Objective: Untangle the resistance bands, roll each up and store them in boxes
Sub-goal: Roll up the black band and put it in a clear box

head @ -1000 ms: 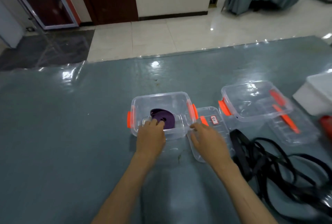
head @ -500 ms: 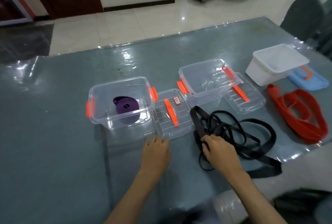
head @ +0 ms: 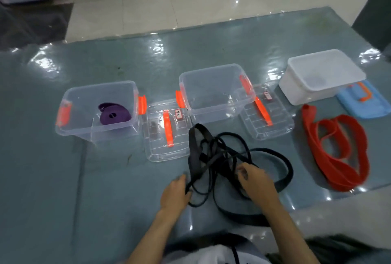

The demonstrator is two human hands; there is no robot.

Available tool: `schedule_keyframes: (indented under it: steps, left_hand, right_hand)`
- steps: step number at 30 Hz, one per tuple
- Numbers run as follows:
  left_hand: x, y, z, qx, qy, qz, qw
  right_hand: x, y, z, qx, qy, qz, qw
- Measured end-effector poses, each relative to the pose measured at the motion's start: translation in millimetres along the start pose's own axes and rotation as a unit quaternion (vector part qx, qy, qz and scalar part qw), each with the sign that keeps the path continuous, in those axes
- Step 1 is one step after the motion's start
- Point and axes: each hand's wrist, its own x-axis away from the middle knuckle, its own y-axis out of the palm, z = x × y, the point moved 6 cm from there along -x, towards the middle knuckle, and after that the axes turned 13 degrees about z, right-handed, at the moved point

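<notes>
Head view, the only one. Black resistance bands [head: 222,158] lie tangled on the table [head: 42,179], just in front of an empty clear box [head: 213,90] and its lid [head: 266,113]. The left hand [head: 174,192] pinches thin strands at the tangle's near left edge; the right hand [head: 257,181] curls its fingers over strands on the right side. A rolled purple band [head: 114,112] already sits in the left clear box [head: 95,111], whose lid [head: 167,132] lies beside it. A red band [head: 336,149] lies loose to the right, near a white box [head: 323,75] and a blue lid [head: 364,100]. Risk, as judged: pulling both hands apart before finding a free loop would likely tighten the knots; dragged strands may catch the nearby lids.
</notes>
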Motion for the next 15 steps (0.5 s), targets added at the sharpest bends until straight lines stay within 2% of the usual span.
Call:
schedule_keyframes:
  steps: [5, 8, 12, 15]
  left_hand:
    - [9.9, 2.8, 0.7, 0.087, -0.079, 0.085, 0.989]
    - [10.1, -20.7, 17.2, 0.177, -0.076, 0.137, 0.972]
    - [12.0, -69.9, 46.4, 0.251, -0.034, 0.220, 0.942]
    - [10.3, -103.0, 68.9, 0.264, -0.008, 0.258, 0.929]
  right_hand:
    - [-21.2, 16.2, 36.6, 0.005, -0.023, -0.074, 0.997]
    - [-25.4, 18.1, 45.9, -0.018, -0.038, -0.078, 0.996]
    - [-36.0, 0.3, 18.8, -0.164, -0.100, -0.022, 0.981]
    - [-34.6, -13.1, -24.6, -0.263, -0.194, -0.049, 0.944]
